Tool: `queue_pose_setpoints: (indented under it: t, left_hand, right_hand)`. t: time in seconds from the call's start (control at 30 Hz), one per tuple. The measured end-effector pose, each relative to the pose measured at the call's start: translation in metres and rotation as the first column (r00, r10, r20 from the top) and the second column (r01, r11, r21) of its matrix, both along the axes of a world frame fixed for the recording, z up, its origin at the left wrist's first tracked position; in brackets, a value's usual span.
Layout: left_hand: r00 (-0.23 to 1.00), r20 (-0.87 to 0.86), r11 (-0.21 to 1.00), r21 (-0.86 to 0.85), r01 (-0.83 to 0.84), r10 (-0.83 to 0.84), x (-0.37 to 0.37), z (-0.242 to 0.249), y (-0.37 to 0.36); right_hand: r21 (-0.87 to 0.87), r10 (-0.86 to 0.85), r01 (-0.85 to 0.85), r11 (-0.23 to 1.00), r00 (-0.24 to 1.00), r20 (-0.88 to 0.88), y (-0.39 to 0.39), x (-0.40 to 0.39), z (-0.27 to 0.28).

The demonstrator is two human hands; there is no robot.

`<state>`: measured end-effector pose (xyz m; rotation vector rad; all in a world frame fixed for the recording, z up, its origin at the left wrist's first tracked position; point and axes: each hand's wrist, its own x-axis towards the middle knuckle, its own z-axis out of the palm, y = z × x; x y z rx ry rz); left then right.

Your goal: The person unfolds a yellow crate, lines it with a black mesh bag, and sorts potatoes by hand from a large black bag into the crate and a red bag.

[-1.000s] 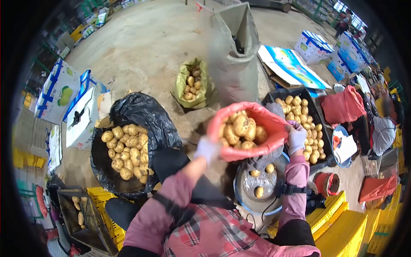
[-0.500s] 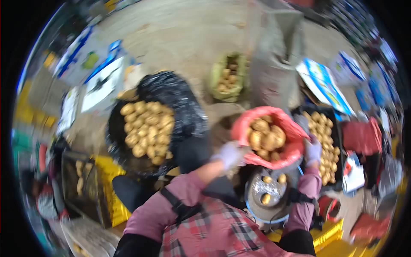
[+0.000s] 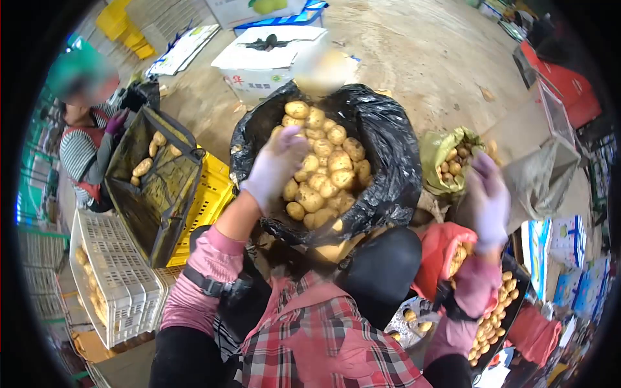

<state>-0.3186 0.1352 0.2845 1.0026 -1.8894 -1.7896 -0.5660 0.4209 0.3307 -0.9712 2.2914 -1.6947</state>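
Note:
My left hand (image 3: pixel 277 167), in a pale lilac glove, is over the left side of a heap of potatoes (image 3: pixel 339 160). Its fingers are stretched out and slightly blurred, with no potato visible in them. The heap lies inside a black plastic bag (image 3: pixel 394 149) with its mouth spread wide. My right hand (image 3: pixel 490 204), gloved alike, is raised above the red bag (image 3: pixel 435 258), fingers apart and smeared a little. Potatoes show in the red bag, partly covered by my right wrist. Beneath it, a scale (image 3: pixel 407 326) carries a few potatoes.
A green sack (image 3: pixel 435 152) of potatoes stands ahead to the right. On the left are a dark lined crate (image 3: pixel 152 200), a white crate (image 3: pixel 123 278) and a yellow crate (image 3: pixel 210 187). Another person (image 3: pixel 90 139) is beyond them. A white box (image 3: pixel 265 61) stands ahead.
My view has swung left. Both hands have left the red bag's rim: the left is now over the potatoes in the black bag, the right is raised above the red bag.

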Motion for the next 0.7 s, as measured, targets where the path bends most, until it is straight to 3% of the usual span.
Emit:
queue_pose_setpoints:
  t: [0.03,0.07,0.13,0.17,0.2,0.27,0.33,0.4,0.43,0.47,0.5,0.53,0.57,0.6,0.63,0.67,0.7]
  left_hand:
    - [0.995,-0.062,0.987,0.144,-0.073,0.083,0.018,-0.009,-0.018]
    - [0.978,-0.112,0.947,0.290,-0.136,0.175,0.034,-0.019,-0.032]
    - [0.976,-0.040,0.942,0.276,-0.193,0.212,0.057,-0.031,-0.046]
    - [0.978,-0.015,0.944,0.266,-0.195,0.206,0.068,-0.035,-0.049]
    - [0.979,0.012,0.945,0.260,-0.199,0.203,0.081,-0.037,-0.051]
    - [0.978,-0.061,0.937,0.303,-0.171,0.199,0.094,-0.012,-0.050]
    - [0.975,-0.132,0.939,0.319,-0.128,0.178,0.107,-0.001,-0.056]
    - [0.965,-0.134,0.937,0.303,-0.176,0.225,0.118,0.005,-0.063]
    - [0.960,-0.155,0.939,0.290,-0.183,0.235,0.124,0.005,-0.066]
    - [0.956,-0.177,0.943,0.281,-0.178,0.233,0.129,0.004,-0.067]
    - [0.952,-0.200,0.933,0.322,-0.160,0.232,0.135,-0.001,-0.070]
    - [0.947,-0.221,0.922,0.360,-0.143,0.233,0.138,-0.004,-0.071]
    - [0.946,-0.210,0.917,0.365,-0.159,0.247,0.140,0.003,-0.066]
    - [0.955,-0.201,0.925,0.355,-0.135,0.217,0.142,0.005,-0.064]
    - [0.963,-0.188,0.932,0.342,-0.118,0.191,0.146,0.006,-0.060]
    - [0.969,-0.180,0.939,0.328,-0.105,0.171,0.149,0.008,-0.056]
    - [0.976,-0.157,0.955,0.279,-0.100,0.148,0.148,0.011,-0.049]
  right_hand:
    - [0.011,0.182,-0.183,0.983,0.981,0.061,-0.050,0.005,-0.006]
    - [0.139,0.258,-0.277,0.951,0.956,0.139,-0.106,0.020,-0.008]
    - [0.384,0.498,-0.466,0.797,0.867,0.017,-0.204,0.016,-0.080]
    - [0.555,0.555,-0.493,0.670,0.829,0.067,-0.242,0.022,-0.108]
    - [0.701,0.600,-0.501,0.508,0.789,0.130,-0.270,0.033,-0.134]
    - [0.925,0.617,-0.325,0.194,0.774,0.143,-0.308,0.048,-0.192]
    - [0.973,0.649,-0.211,-0.089,0.729,0.217,-0.314,0.043,-0.276]
    - [0.953,0.566,-0.216,-0.215,0.767,0.301,-0.295,0.039,-0.327]
    - [0.991,0.556,-0.118,-0.059,0.821,0.131,-0.282,0.052,-0.327]
    - [0.984,0.532,-0.176,-0.002,0.833,0.150,-0.277,0.048,-0.323]
    - [0.982,0.566,-0.190,0.008,0.811,0.152,-0.275,0.032,-0.354]
    - [0.977,0.519,-0.189,0.102,0.848,0.110,-0.267,0.040,-0.335]
    - [0.973,0.540,-0.228,-0.023,0.817,0.204,-0.274,0.036,-0.332]
    - [0.925,0.467,-0.366,-0.107,0.803,0.372,-0.283,0.053,-0.260]
    - [0.933,0.482,-0.359,0.023,0.821,0.304,-0.278,0.045,-0.289]
    - [0.901,0.484,-0.428,0.071,0.805,0.344,-0.282,0.043,-0.296]
    - [0.889,0.516,-0.434,0.145,0.800,0.306,-0.282,0.048,-0.278]
